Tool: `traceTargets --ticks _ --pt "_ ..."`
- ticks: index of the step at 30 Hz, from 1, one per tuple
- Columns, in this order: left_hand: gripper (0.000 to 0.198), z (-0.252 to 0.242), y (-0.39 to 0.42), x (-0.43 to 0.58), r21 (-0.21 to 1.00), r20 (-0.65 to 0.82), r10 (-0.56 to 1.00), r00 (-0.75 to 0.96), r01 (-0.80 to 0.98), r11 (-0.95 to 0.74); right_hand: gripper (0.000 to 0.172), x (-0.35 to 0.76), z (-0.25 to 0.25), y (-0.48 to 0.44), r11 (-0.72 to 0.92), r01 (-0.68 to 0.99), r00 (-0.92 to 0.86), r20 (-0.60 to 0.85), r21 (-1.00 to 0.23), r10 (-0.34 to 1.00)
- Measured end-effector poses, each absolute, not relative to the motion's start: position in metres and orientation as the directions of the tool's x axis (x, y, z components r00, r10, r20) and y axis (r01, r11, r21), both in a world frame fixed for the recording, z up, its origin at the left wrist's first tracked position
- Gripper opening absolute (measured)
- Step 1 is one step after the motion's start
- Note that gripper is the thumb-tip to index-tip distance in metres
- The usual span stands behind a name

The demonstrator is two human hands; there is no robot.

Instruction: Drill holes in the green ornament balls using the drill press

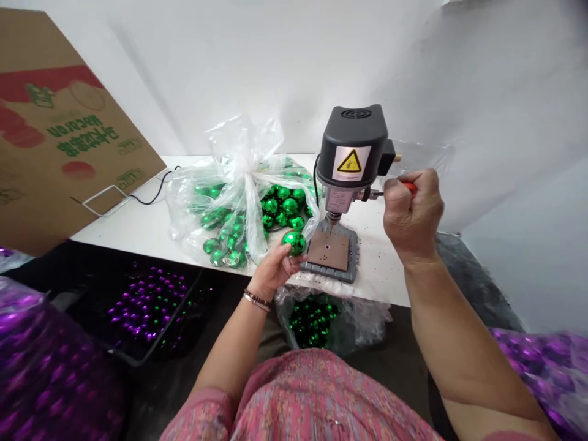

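Note:
Between the thumb and fingers of my left hand point(274, 267) is a shiny green ball point(294, 242), held just left of the drill press base. My right hand point(411, 211) is wrapped round the red-ended lever handle point(410, 188) on the side of a small bench drill press point(353, 147). Its thin bit point(331, 228) points down over a brown plate point(327, 250) with a small hole, on a grey metal base point(348, 274). Behind my left hand, a clear plastic bag point(250, 165) lies over many similar green balls point(232, 236).
A cardboard box point(68, 128) stands at the left, near a black cable point(154, 199). Below the white table's point(138, 236) edge hangs a bag of green balls point(315, 321). Purple balls point(147, 306) lie in a dark bin, and bags of purple ones point(41, 367) flank me.

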State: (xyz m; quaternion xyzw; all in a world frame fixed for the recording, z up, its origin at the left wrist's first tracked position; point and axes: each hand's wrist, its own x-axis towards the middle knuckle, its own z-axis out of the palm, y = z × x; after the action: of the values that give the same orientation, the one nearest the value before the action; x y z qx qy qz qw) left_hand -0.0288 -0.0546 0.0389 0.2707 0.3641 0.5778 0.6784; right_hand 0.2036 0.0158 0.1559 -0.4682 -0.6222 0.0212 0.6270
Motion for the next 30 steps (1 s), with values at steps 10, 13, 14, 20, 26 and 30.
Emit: traceTargets --ticks 10,13,14,20,26,30 --pt "0.044 0.018 -0.075 0.004 0.673 -0.352 0.93 0.102 -0.664 0.327 0.018 0.201 0.156 0.015 0.518 0.554 0.233 0.719 -0.652 0.655" --pt "0.03 0.019 -0.054 0.013 0.814 -0.313 0.95 0.0 -0.515 0.268 0.018 0.202 0.156 0.015 0.531 0.557 0.205 0.725 -0.638 0.657" --pt "0.028 0.02 -0.047 0.015 0.87 -0.279 0.959 -0.044 -0.434 0.233 0.019 0.203 0.156 0.016 0.535 0.556 0.194 0.725 -0.636 0.661" --pt "0.028 0.021 -0.007 0.02 0.967 0.024 0.988 -0.153 0.253 0.016 0.022 0.205 0.153 0.018 0.556 0.562 0.134 0.731 -0.612 0.669" --pt "0.031 0.025 0.007 0.03 0.878 0.017 0.994 -0.112 0.477 0.039 0.025 0.209 0.151 0.017 0.586 0.576 0.092 0.758 -0.569 0.645" --pt "0.045 0.034 0.006 0.035 0.825 0.012 0.991 -0.131 0.562 0.064 0.022 0.209 0.153 0.012 0.555 0.585 0.096 0.73 -0.592 0.677"
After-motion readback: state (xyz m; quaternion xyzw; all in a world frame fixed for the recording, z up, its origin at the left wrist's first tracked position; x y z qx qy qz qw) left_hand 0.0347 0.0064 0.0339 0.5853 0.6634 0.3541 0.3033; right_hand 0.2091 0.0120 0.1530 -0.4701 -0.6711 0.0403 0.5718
